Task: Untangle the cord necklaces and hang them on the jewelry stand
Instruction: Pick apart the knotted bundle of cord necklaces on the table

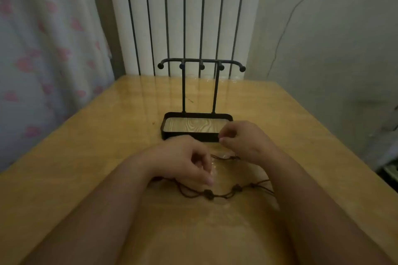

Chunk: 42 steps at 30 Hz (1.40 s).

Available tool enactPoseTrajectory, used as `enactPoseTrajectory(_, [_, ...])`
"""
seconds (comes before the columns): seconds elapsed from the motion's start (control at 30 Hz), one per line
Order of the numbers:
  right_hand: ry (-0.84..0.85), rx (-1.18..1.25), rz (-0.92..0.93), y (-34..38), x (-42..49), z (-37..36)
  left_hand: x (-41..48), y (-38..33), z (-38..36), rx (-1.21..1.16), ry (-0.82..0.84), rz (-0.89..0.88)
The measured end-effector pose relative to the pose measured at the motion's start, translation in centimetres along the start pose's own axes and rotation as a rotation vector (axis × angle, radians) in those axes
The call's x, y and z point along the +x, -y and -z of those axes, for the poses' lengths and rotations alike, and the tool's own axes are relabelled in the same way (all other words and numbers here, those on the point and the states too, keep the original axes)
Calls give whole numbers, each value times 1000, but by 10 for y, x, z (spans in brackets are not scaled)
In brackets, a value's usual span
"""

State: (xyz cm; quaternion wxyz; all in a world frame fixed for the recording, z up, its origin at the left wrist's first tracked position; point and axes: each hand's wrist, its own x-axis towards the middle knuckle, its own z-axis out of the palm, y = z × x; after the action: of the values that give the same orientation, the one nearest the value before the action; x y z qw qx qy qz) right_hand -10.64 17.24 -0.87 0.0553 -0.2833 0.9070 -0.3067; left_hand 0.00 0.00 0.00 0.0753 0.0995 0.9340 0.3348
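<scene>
Brown cord necklaces [215, 194] lie tangled on the wooden table [107, 146] between my forearms, with two dark knots showing along the strands. My left hand [185, 161] sits over the tangle's left part with fingers curled, and cords come out from beneath it. My right hand [243, 142] hovers a little farther back, fingers curled and thumb close to the index finger. One strand runs up to the underside of this hand. The black jewelry stand [201, 64] stands just behind both hands, all its hooks bare. Its wood-grain tray base [193, 125] holds nothing.
A white radiator [185, 17] rises behind the table's far edge. A floral curtain [43, 49] hangs at the left, and a grey wall [333, 38] is at the right. A tiny speck [153, 122] lies on the table left of the stand.
</scene>
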Motion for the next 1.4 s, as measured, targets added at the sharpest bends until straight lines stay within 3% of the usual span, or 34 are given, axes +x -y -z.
enactPoseTrajectory(0.1, [-74,14,-6,1,2,1,3,-4,-7,93,126,52])
enactPoseTrajectory(0.37, [-94,98,-44,3,-2,-1,15,-16,-32,220,156,-11])
enactPoseTrajectory(0.53, [-98,258,-63,10,-6,4,10,-7,-18,172,24,17])
enactPoseTrajectory(0.63, [22,449,-82,16,-11,7,4,0,-4,-18,-122,90])
enactPoseTrajectory(0.73, [222,541,-79,19,-17,9,-1,2,5,-256,-167,118])
enactPoseTrajectory(0.87, [427,578,-59,20,-17,8,-5,6,16,-324,-251,114])
enactPoseTrajectory(1.0, [499,579,-18,18,-15,8,-7,9,22,-341,-392,91])
enactPoseTrajectory(1.2, [323,346,-5,19,-17,9,-11,10,29,-317,-429,134])
enactPoseTrajectory(1.4, [25,354,46,27,-20,12,-15,8,35,-178,-226,235])
